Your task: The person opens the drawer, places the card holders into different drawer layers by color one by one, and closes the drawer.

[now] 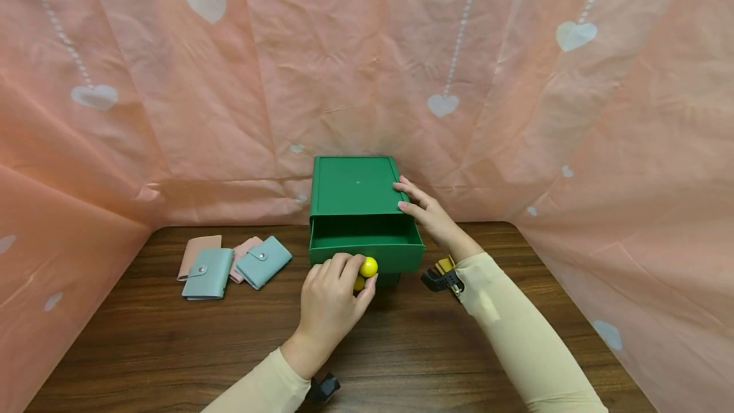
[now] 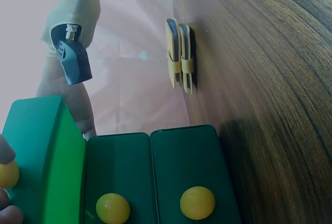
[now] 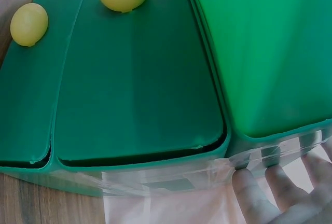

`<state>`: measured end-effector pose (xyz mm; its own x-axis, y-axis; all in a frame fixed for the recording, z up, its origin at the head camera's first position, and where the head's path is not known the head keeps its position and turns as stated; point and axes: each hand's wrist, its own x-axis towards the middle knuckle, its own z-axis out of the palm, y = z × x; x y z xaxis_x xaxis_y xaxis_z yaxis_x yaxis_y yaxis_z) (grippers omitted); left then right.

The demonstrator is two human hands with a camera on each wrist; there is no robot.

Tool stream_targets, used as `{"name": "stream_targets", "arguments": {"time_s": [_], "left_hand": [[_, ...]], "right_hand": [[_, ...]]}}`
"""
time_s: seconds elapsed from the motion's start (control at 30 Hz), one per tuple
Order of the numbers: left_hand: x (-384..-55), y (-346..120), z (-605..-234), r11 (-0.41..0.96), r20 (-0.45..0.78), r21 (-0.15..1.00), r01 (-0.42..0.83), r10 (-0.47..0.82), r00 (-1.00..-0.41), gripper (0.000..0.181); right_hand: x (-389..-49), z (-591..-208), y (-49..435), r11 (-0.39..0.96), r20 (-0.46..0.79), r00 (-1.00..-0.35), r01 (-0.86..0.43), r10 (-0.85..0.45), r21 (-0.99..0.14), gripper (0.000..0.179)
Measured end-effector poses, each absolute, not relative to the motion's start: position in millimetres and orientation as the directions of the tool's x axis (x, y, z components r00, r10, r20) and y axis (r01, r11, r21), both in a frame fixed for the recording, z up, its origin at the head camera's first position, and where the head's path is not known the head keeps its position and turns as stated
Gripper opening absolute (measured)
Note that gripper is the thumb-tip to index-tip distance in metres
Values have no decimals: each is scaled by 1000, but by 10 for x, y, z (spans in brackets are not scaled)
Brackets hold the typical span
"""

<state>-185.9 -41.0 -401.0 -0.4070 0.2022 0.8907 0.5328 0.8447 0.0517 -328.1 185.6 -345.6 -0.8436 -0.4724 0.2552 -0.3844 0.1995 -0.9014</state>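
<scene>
Pink curtain (image 1: 344,81), printed with white hearts, forming the backdrop; below it, wood-grain table (image 1: 172,349), bearing the remaining items. Green three-drawer cabinet (image 1: 355,185), standing near the table's back edge; its top drawer (image 1: 395,259) is pulled partway out, its two lower drawers (image 3: 135,94) closed. Right hand (image 1: 432,212), fingers extended and grasping nothing, touching the cabinet's right edge; left hand (image 1: 329,289), in front of the top drawer, its grip described below. Two light-blue snap wallets (image 1: 264,263) overlapping two pink wallets (image 1: 199,252), left of the cabinet; two yellow wallets (image 2: 173,53), to its right. Round yellow knobs (image 2: 197,203) on the lower drawers; top drawer's yellow knob (image 1: 369,266), pinched between the left thumb and fingers
</scene>
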Motion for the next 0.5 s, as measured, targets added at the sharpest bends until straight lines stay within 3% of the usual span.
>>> {"name": "stream_targets", "arguments": {"time_s": [0.5], "left_hand": [[-1853, -420, -4012, 842, 890, 48, 538, 208, -405, 31]], "right_hand": [[-3285, -3473, 1851, 173, 257, -843, -375, -472, -911, 52]]}}
